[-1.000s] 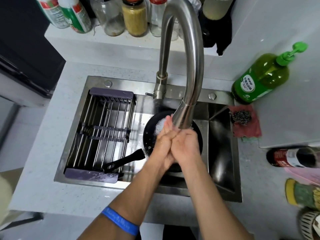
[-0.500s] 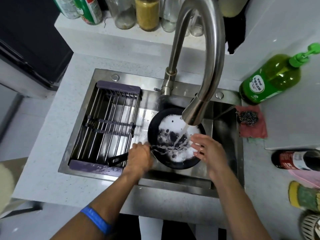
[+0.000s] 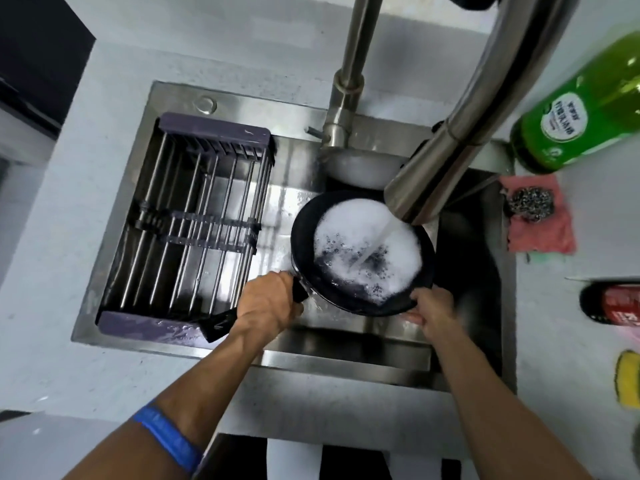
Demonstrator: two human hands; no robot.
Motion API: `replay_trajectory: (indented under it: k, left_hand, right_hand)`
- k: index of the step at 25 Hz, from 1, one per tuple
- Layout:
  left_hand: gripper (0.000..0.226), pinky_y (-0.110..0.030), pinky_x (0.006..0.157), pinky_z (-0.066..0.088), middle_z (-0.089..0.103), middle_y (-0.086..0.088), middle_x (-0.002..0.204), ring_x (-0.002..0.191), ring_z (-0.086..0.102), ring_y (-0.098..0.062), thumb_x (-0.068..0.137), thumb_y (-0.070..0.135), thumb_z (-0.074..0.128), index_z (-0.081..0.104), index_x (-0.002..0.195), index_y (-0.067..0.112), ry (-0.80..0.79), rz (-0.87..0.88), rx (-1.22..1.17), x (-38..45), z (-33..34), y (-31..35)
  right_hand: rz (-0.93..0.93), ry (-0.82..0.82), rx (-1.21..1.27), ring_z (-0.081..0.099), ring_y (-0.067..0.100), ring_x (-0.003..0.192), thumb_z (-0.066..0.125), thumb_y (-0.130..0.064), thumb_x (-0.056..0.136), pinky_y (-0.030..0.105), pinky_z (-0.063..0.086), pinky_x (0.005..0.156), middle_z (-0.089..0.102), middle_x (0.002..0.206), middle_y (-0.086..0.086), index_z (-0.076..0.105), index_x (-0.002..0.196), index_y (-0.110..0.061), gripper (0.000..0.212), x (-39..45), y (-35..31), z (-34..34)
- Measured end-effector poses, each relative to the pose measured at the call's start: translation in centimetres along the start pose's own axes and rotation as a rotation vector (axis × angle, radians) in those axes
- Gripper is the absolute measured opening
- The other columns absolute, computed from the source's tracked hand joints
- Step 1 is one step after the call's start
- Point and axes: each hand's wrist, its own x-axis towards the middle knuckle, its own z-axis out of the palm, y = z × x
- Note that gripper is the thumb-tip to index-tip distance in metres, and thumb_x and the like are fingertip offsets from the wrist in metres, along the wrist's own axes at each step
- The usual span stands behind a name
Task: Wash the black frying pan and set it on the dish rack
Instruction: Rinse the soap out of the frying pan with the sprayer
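The black frying pan [image 3: 363, 251] sits in the middle of the frame, inside the steel sink [image 3: 346, 351], right under the spout of the big curved faucet [image 3: 446, 161]. Water streams down from that spout into the pan, and white suds [image 3: 363, 237] fill most of its inside, with a dark patch of bubbles showing lower centre.

Left hand [image 3: 266, 303] is wrapped round the pan's black handle [image 3: 221, 323], fingers curled tight where the handle meets the pan body; the handle's end pokes out lower left, over the near purple edge of the dish rack [image 3: 194, 223]. A blue wristband [image 3: 166, 434] shows on that forearm, bottom left.

Right hand [image 3: 433, 306] grips the pan's near rim at lower right, thumb on top of the edge, fingers tucked beneath.

The dish rack fills the left half of the sink, metal bars running between purple end pieces, nothing standing on it. Upper right, a green dish soap bottle [image 3: 581, 109] lies tilted on the counter [image 3: 41, 271]. Just below it, a steel scourer [image 3: 531, 204] rests on a pink cloth [image 3: 543, 233]. A red-labelled dark bottle [image 3: 613, 303] pokes in from the right edge, with a yellow sponge [image 3: 628, 379] beneath it.
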Motion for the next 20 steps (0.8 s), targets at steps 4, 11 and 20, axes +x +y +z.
replay_trajectory:
  k: [4, 11, 20]
  left_hand:
    - [0.046, -0.028, 0.067, 0.046, 0.066, 0.001, 0.086, 0.080, 0.064, -0.020, 0.075, 0.066, 0.061, 0.060, 0.092, 0.023, -0.135, 0.068, -0.184, -2.7, -1.1, 0.2]
    - [0.039, -0.024, 0.049, 0.031, 0.045, 0.010, 0.055, 0.052, 0.042, -0.009, 0.071, 0.056, 0.062, 0.051, 0.059, 0.021, -0.385, 0.294, -0.735, -5.9, -4.2, 1.4]
    - [0.022, -0.025, 0.060, 0.044, 0.067, 0.003, 0.081, 0.072, 0.064, -0.017, 0.078, 0.042, 0.071, 0.060, 0.085, 0.024, -0.058, 0.131, -0.349, -6.7, -3.7, 0.0]
  right_hand:
    - [-0.308, 0.135, -0.471, 0.065, 0.034, 0.069, 0.057, -0.019, 0.080, 0.046, 0.058, 0.059, 0.065, 0.087, 0.023, 0.059, 0.085, -0.002, 0.018, -7.1, -7.2, -5.3]
    - [-0.699, 0.439, -1.069, 0.060, 0.037, 0.095, 0.051, -0.054, 0.090, 0.038, 0.047, 0.079, 0.062, 0.099, 0.018, 0.064, 0.100, -0.006, 0.051, -18.4, -16.6, -7.7]
    - [-0.818, 0.153, -0.753, 0.061, 0.022, 0.081, 0.064, -0.029, 0.090, 0.032, 0.045, 0.074, 0.057, 0.077, -0.011, 0.068, 0.113, -0.014, 0.028, -19.5, -14.7, -8.4]
